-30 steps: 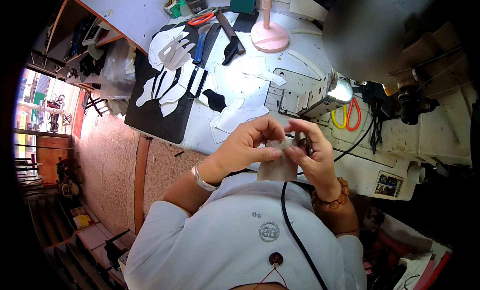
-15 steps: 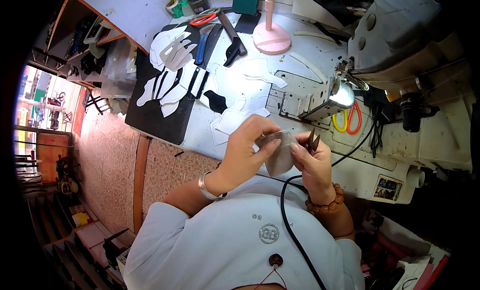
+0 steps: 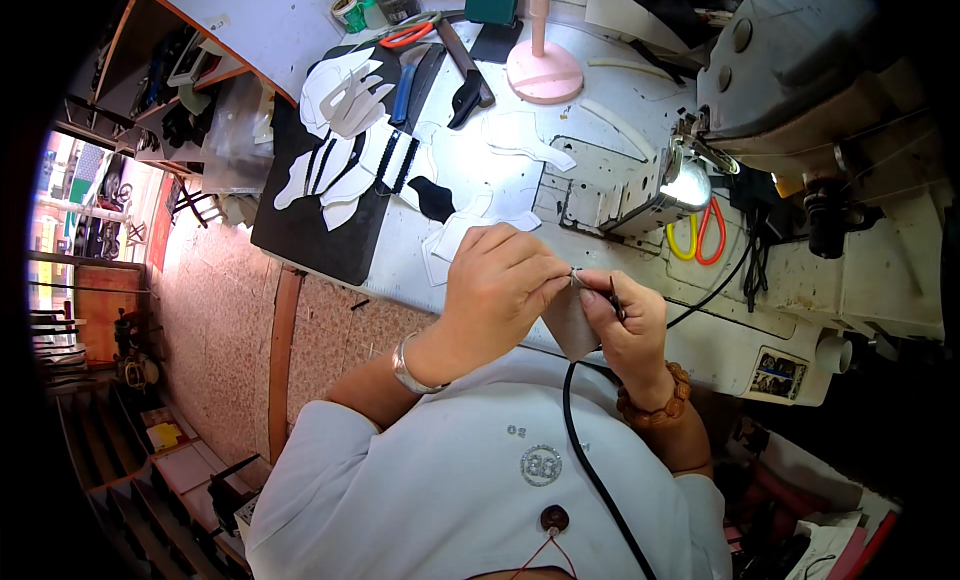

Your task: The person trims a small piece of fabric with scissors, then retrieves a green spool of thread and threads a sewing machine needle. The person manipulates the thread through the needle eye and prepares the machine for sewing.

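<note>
A small grey flat piece, perhaps leather or fabric, is held up in front of my chest between both hands. My left hand is closed, its thumb and fingertips pinching at the piece's top edge. My right hand grips the same piece between thumb and forefinger. Also tucked in the right hand is a pair of dark thread snips, their tips poking out above the fingers. At the pinch, the fingertips nearly meet, and any fine thread there is too small to make out.
To the right stands a sewing machine with a lit lamp over its bed. Scissors with yellow and red handles lie beside it. White cut pieces cover a black mat. Behind are a hammer and a pink stand.
My left hand has turned over, knuckles up, and its fingertips moved to the piece's top edge near the right thumb. The snips' tips have swung round and now show less.
</note>
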Motion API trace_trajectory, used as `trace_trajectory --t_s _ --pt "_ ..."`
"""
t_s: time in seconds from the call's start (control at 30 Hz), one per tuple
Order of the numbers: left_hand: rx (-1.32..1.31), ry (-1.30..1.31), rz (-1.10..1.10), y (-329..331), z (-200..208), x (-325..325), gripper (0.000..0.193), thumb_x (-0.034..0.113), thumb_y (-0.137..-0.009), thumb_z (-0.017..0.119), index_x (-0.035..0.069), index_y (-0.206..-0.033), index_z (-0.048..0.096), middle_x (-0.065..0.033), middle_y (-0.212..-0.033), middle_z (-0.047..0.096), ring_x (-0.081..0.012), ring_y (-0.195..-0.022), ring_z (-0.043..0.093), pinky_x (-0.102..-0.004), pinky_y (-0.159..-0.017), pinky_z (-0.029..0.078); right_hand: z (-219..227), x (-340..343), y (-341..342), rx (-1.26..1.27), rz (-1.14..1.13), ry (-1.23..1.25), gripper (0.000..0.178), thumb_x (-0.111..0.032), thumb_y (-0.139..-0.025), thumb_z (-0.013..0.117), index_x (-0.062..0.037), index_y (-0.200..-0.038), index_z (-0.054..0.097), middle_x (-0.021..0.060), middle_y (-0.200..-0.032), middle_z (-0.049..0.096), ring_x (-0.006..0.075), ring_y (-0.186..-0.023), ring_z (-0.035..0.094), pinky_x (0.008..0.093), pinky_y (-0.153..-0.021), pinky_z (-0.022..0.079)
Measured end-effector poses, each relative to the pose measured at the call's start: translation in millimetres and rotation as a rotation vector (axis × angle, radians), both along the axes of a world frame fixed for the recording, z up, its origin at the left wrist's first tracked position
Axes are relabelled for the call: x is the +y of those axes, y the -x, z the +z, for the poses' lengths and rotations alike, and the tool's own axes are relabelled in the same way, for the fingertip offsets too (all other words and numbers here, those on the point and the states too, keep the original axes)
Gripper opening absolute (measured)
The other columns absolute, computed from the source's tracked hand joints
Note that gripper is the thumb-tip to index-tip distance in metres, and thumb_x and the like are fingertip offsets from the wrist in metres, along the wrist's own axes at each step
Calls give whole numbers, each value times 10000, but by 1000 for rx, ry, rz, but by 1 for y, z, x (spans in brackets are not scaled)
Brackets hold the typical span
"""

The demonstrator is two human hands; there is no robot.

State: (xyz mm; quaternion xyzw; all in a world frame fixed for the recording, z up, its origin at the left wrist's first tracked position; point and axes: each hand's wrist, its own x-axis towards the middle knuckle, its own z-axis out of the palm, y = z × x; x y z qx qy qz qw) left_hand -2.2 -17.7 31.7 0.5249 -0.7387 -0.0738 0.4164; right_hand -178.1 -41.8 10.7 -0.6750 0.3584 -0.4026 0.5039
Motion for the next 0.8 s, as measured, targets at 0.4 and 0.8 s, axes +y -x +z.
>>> trace_trajectory --t_s 0.4,0.8 --pt "-198 104 -20 3 -4 -6 147 28 -562 621 83 -659 524 -31 -699 528 -225 -682 511 -333 -641 377 1 -3 -3 137 25 224 182 32 -734 619 10 -915 624 101 -719 624 171 -591 596 252 -550 473" --pt "-541 -454 564 -128 -16 54 152 161 -760 665 52 -694 582 -55 -713 560 -244 -713 525 -385 -631 371 -7 -1 1 -424 -26 -582 133 -47 -866 565 33 -961 613 25 -829 621 60 -729 558 197 -661 453"
